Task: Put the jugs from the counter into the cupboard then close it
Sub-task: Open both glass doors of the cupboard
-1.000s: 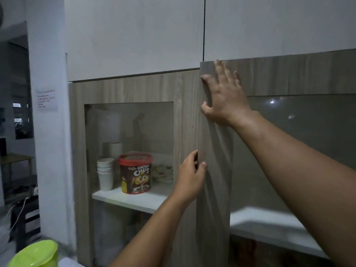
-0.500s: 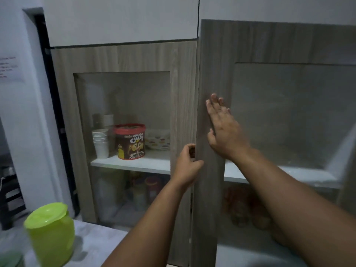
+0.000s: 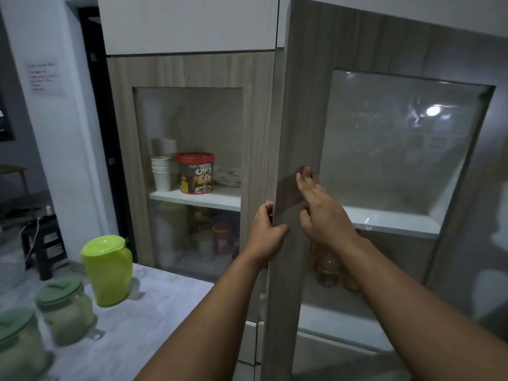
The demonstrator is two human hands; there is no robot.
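Observation:
A lime-green jug (image 3: 107,270) with a lid stands on the grey counter (image 3: 143,325) at the left. Two clear jugs with dark green lids, one (image 3: 64,310) nearer the cupboard and one (image 3: 18,345) at the frame's left edge, stand in front of it. The right cupboard door (image 3: 299,119), wood-framed with a glass pane, is swung partly open toward me. My left hand (image 3: 268,235) grips that door's left edge. My right hand (image 3: 321,213) lies flat on the door's front frame, fingers spread.
The left cupboard door (image 3: 255,127) is closed; behind its glass are stacked paper cups (image 3: 160,173), a Choco Chips tub (image 3: 195,173) and jars on the lower shelf. A dark stool (image 3: 41,243) stands at far left beside a white wall.
The right door has swung further open toward me. My right hand slid down the door frame, and the view dropped, bringing the counter and jugs into sight.

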